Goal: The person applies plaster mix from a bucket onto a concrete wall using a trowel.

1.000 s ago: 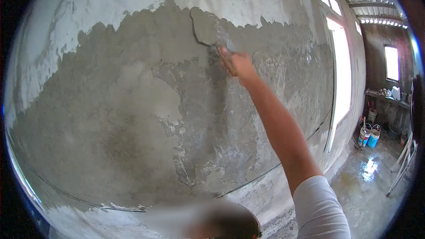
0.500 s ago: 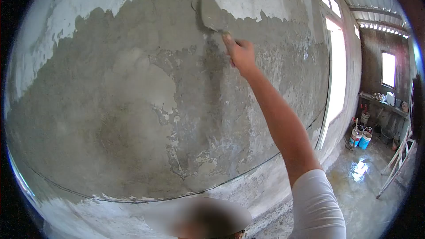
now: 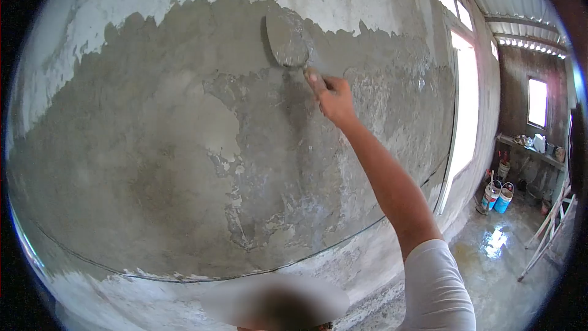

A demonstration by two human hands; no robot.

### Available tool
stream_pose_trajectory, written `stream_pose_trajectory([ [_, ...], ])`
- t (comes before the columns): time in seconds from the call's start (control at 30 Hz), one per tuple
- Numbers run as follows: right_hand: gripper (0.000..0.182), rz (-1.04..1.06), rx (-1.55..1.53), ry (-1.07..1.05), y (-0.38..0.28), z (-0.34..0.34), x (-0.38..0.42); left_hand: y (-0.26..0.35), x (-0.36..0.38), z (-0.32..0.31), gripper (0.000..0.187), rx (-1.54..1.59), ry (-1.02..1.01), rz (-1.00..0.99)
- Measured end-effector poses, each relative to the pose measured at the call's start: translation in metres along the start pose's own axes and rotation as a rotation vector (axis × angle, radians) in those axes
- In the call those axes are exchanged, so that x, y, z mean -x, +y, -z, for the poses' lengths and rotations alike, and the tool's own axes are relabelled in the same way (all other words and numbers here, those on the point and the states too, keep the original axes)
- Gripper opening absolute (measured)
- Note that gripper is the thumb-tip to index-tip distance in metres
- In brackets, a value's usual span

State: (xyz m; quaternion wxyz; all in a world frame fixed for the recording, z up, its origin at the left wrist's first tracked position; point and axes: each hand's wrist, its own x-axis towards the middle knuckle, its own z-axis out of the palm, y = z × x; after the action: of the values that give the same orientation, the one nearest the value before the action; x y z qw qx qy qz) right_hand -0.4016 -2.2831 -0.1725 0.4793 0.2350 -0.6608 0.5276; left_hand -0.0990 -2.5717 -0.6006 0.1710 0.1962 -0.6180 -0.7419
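My right hand (image 3: 335, 97) is closed round the handle of a trowel, its arm stretched up from the lower right. The trowel (image 3: 286, 40) has a rounded, mortar-smeared blade that lies on or very near the wall, pointing up, just under the ragged upper edge of the wet grey plaster. Darker, rougher plaster (image 3: 294, 104) shows below the blade. Smooth grey plaster (image 3: 122, 135) covers the wall to the left. My left hand does not show.
At the right are a bright doorway (image 3: 463, 104), two buckets (image 3: 503, 198) on a wet floor (image 3: 484, 270), a shelf (image 3: 533, 150) with items and a ladder (image 3: 547, 233). A cable (image 3: 202, 280) runs low along the wall. A blurred head shows at the bottom.
The trowel has moved down the wall, and its blade has turned a little. My right hand has lowered slightly with it, still holding the handle.
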Motion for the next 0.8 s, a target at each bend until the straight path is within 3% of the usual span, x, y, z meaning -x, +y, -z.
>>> stream_pose_trajectory([
  [0.17,0.053,0.131,-0.044,0.122,0.031,-0.012,-0.018,-0.007,0.001,-0.005,0.014,-0.063,-0.014,-0.114],
  [0.23,0.054,-0.098,0.045,0.067,0.055,0.004,0.014,-0.004,0.004,-0.008,0.016,-0.052,0.001,-0.025],
  [0.33,0.056,-0.155,0.033,-0.005,0.087,0.039,0.074,-0.003,0.007,-0.008,0.017,-0.031,0.021,0.068],
  [0.4,0.058,-0.143,0.035,-0.038,0.081,0.052,0.088,-0.005,0.007,-0.009,0.019,0.001,-0.003,0.101],
  [0.47,0.059,-0.333,-0.045,-0.010,0.041,0.064,0.097,-0.004,0.011,-0.013,0.021,-0.107,0.033,0.054],
  [0.57,0.061,-0.090,-0.081,0.070,0.045,0.048,0.041,-0.009,0.017,-0.015,0.019,-0.102,0.022,0.027],
  [0.7,0.056,0.027,-0.110,0.118,0.015,0.000,-0.038,-0.003,0.029,-0.025,0.008,-0.034,-0.009,-0.003],
  [0.8,0.052,0.034,0.077,0.063,-0.001,-0.017,-0.028,0.015,0.052,-0.037,0.004,-0.044,-0.033,0.064],
])
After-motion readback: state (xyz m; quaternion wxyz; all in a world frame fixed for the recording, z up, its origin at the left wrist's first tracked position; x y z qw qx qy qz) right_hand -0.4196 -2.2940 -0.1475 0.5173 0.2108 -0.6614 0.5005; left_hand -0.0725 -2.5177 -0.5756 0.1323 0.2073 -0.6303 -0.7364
